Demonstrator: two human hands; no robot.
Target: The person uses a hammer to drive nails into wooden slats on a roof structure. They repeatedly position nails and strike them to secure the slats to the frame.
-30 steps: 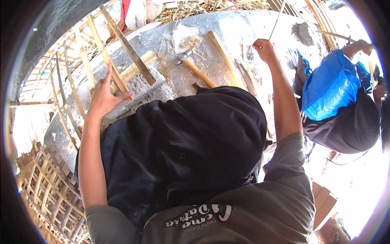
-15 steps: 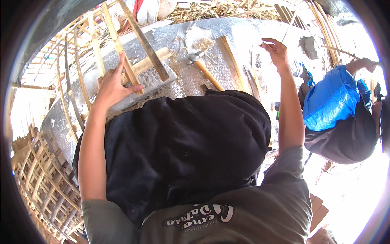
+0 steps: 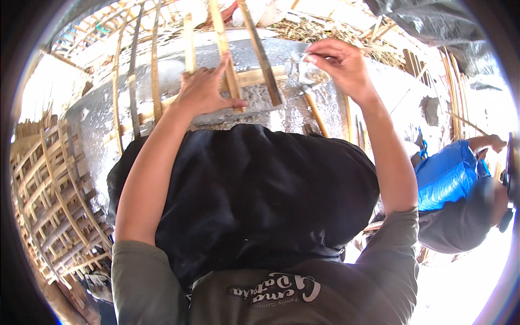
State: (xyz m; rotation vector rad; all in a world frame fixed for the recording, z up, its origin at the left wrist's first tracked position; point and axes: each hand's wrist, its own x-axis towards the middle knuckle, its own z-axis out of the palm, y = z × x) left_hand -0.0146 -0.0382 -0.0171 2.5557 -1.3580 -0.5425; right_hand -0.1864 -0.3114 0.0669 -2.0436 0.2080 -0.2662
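My left hand (image 3: 205,91) rests on a light bamboo slat (image 3: 221,33). Its index finger stretches along the slat and its thumb lies by the near end, fingers spread. This slat stands among several others in an open lattice frame, beside a darker slat (image 3: 260,51). A wooden crosspiece (image 3: 262,76) runs beneath, over a grey block (image 3: 262,116). My right hand (image 3: 342,67) is raised to the right, thumb and fingertips pinched together. Whatever is between them is too small to make out. Below that hand lies a hammer (image 3: 316,112) with a wooden handle.
Woven bamboo lattice (image 3: 49,200) stands at the left. A grey sheet (image 3: 97,116) covers the work surface. At the right, a person (image 3: 460,225) sits near a blue plastic bag (image 3: 447,176). Dry plant scraps (image 3: 319,32) and upright bamboo strips (image 3: 452,92) lie beyond.
The view has swung, so the frame and left hand appear farther right. My right hand has moved left, closer to the left hand and over the hammer. The left hand stays on the slat.
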